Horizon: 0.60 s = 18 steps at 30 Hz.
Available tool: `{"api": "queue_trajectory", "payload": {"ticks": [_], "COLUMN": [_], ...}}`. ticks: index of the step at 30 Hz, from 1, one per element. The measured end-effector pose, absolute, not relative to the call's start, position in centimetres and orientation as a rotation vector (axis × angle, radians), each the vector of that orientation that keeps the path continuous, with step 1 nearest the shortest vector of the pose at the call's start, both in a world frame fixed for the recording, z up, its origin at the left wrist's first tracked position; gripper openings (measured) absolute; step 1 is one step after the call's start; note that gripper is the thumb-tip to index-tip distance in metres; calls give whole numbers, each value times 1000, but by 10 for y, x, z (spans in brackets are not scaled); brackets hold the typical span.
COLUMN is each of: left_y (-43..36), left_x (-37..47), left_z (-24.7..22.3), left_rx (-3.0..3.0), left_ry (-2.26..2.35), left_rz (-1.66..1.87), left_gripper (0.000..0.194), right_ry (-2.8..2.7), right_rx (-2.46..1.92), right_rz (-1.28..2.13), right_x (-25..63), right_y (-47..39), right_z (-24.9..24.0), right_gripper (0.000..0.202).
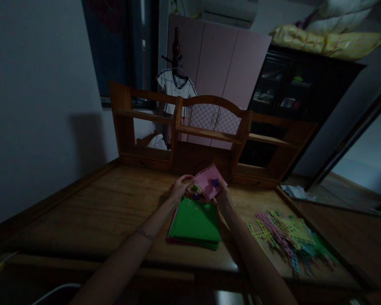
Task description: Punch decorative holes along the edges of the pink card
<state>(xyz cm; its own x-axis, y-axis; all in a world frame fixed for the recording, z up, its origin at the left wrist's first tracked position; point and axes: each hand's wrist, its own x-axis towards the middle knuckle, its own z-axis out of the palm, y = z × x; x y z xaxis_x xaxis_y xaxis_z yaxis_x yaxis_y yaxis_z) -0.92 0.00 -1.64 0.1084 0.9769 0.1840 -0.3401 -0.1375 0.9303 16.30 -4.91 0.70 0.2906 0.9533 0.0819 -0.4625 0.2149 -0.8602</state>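
A pink sheet of paper (pixel 206 180) with small holes punched along its edges is held up, tilted, above the desk. My right hand (pixel 224 195) grips its right side, the thumb over a small dark purple patch (pixel 215 182) that I cannot identify. At the sheet's left edge, my left hand (pixel 180 187) has its fingertips pinched together. Below both hands lies a stack of green paper (pixel 195 222), with some pink or red at its lower left edge. Small coloured items, one of them purple (pixel 196 196), sit behind the stack, too dim to name.
Punched paper strips (pixel 282 233) in yellow, pink, blue and green are heaped on the right of the wooden desk (pixel 120 203). A wooden shelf unit (pixel 209 133) rises along the desk's back edge. On the left is a wall (pixel 44 106).
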Motion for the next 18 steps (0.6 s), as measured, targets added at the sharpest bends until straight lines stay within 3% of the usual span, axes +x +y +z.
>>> {"api": "queue_trajectory", "payload": {"ticks": [18], "left_y": [-1], "left_x": [-9], "left_z": [-14], "left_rx": [1093], "left_ry": [741], "left_rz": [1354], "left_gripper": [47], "right_ry": [-690], "right_rx": [-811], "right_rz": [1150], "right_x": [164], "right_y": [-46], "right_z": [4], "right_gripper": [34]}}
